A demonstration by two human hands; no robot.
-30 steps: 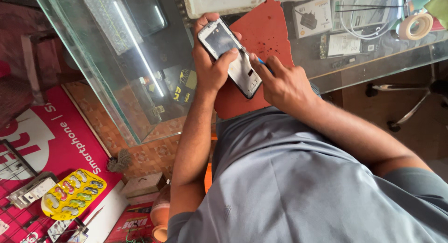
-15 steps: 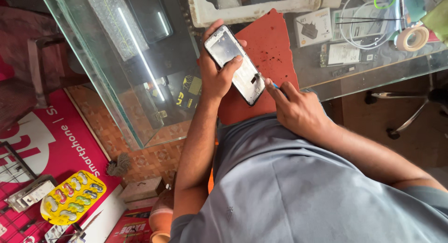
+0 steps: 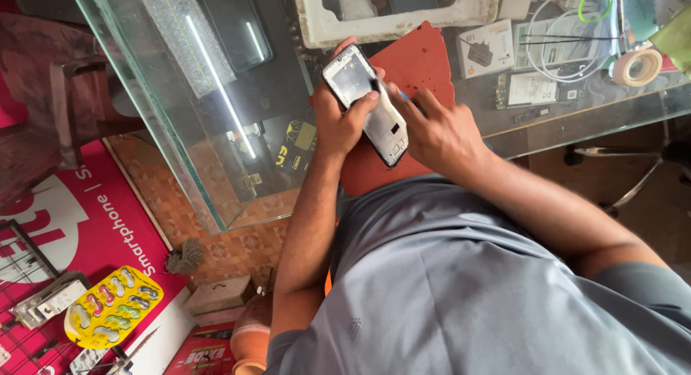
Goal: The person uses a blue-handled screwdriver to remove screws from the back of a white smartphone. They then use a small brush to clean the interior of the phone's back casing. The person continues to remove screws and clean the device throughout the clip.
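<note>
My left hand grips a phone with its back cover off, a grey inner frame showing, held tilted above a red work mat. My thumb lies across the phone's middle. My right hand is against the phone's right edge, its fingers pinched on a small blue tool that barely shows at the fingertips. The tool's tip is hidden between the fingers and the phone.
The mat lies on a glass counter. Behind it are a white tray, a small charger box, a coiled white cable, a circuit board and a tape roll. A yellow parts tray lies lower left.
Both hands and the phone have stayed together over the mat. My right hand has closed in from the phone's lower end to its side edge.
</note>
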